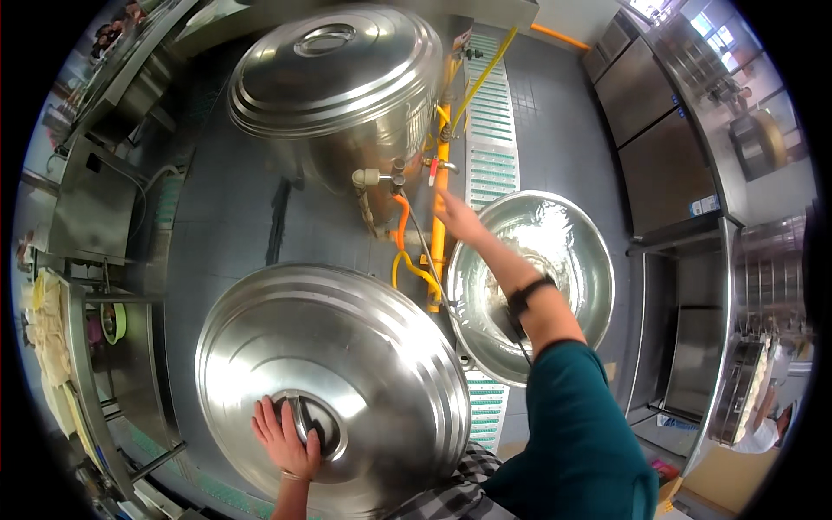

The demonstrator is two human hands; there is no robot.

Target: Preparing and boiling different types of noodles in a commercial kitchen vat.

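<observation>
My left hand lies on a big round steel lid, its fingers stretched out beside the recessed handle. Farther off, my right arm reaches forward across a wide metal basin. My right hand is at the yellow pipe, a little below a valve with a red lever. Its fingers point toward the pipe and look extended; whether they touch it, I cannot tell. The basin holds what looks like clear water, and a thin grey hose runs down toward it.
A large lidded steel pot stands ahead, with an outlet tap and orange hose near its base. Green-and-white drain grating runs along the dark tiled floor. Steel cabinets line the right; steel tables line the left. Another person is at far right.
</observation>
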